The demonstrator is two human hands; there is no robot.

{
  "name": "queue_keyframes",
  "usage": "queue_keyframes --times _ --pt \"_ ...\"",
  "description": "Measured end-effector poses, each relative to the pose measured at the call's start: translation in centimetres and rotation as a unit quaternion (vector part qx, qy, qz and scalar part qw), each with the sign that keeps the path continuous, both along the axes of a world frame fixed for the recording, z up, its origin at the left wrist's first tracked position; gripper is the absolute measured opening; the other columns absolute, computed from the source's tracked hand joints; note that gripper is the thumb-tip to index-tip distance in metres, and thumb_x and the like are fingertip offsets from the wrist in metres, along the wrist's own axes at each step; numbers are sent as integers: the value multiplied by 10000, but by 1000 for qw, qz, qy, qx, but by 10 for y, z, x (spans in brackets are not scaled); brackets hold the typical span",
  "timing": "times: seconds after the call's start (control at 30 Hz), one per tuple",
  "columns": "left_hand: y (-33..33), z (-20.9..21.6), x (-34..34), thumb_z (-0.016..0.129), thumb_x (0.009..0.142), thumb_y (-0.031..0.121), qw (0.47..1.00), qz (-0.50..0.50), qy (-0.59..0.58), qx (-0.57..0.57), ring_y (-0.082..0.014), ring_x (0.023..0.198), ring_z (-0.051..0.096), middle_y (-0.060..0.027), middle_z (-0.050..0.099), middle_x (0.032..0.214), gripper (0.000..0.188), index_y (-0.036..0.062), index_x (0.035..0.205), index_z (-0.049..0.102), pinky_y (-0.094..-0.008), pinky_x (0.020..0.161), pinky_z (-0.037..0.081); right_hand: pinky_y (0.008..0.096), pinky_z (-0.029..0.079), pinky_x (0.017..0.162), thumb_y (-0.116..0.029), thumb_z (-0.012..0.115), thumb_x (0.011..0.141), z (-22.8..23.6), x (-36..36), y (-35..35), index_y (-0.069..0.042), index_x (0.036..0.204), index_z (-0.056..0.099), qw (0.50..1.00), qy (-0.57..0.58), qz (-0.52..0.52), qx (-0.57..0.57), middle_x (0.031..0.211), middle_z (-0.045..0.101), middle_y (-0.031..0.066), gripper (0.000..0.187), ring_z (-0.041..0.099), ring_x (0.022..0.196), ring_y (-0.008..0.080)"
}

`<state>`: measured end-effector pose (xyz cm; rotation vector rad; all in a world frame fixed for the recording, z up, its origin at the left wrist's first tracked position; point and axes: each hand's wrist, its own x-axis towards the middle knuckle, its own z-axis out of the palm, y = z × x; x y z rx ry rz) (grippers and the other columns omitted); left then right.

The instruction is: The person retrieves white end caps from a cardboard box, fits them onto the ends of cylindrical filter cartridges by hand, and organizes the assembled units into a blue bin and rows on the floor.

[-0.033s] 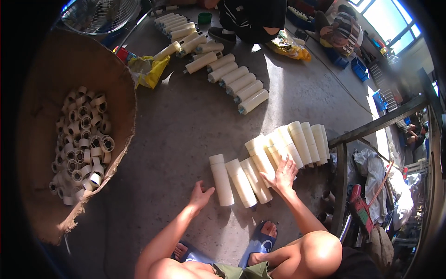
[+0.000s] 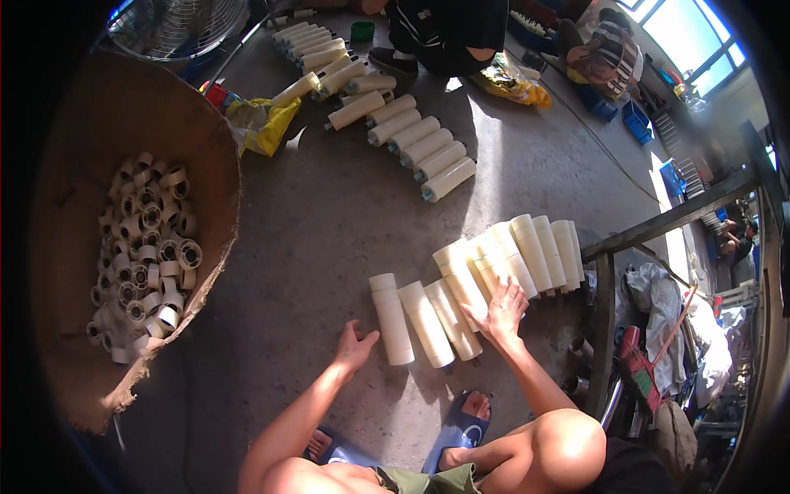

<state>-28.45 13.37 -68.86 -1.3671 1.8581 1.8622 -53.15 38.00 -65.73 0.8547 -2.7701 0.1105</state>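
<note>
Both of your grips are open, and neither closes around anything. Your right hand [image 2: 502,311] lies flat, fingers spread, on top of the cream cylinders [image 2: 461,288] near the middle of the row, its palm pressing on two or three of them at once. Your left hand [image 2: 355,346] is also spread. It sits low on the concrete floor [image 2: 329,222], just beside the leftmost cylinder [image 2: 391,319], and I cannot tell whether its fingertips touch it.

The cylinders lie side by side on the floor in a curved row, running from your left hand up toward the metal frame [image 2: 658,222] at the right edge of the floor. Those at the near end lie loose, with small gaps between them. Those at the far end are packed tight, some leaning on one another.

Your blue sandals [image 2: 461,428] are planted just below the row.

A second row of cylinders [image 2: 411,136] lies well apart, toward the far edge of the floor. Another person in dark clothing [image 2: 448,29] crouches beside it. A yellow bag [image 2: 263,123] is crumpled near that row's left end, with a wire fan [image 2: 177,25] beyond it.

At the left edge of the floor stands a big cardboard tub [image 2: 222,165], with small white spools [image 2: 144,255] heaped inside it.
</note>
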Motion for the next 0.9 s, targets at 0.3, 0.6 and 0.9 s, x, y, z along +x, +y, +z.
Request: queue_keyframes --times 0.3,0.6,0.9 --pt "23 0 -5 770 858 336 999 0 -6 -54 -350 1142 661 -232 663 1241 727 -15 1412 455 -430 975 532 617 292 1109 -606 891 680 26 9 -13 -46 1523 320 998 -25 4 -60 1515 325 246 1162 319 1364 438" --pt "8 -1 -11 699 870 360 986 -103 33 -127 -424 1303 556 -296 579 1383 662 -47 1364 529 -483 1087 451 616 304 1137 -555 853 751 66 -27 -78 -38 1439 437 982 -69 173 18 1521 313 236 956 317 1391 459" --pt "-3 4 3 731 882 383 994 -91 47 -29 -336 1133 704 -218 728 1200 745 -46 1455 524 -406 961 544 482 432 1043 -400 834 763 140 -136 -157 -33 1407 540 939 -21 257 229 1472 454 203 798 439 1343 360"
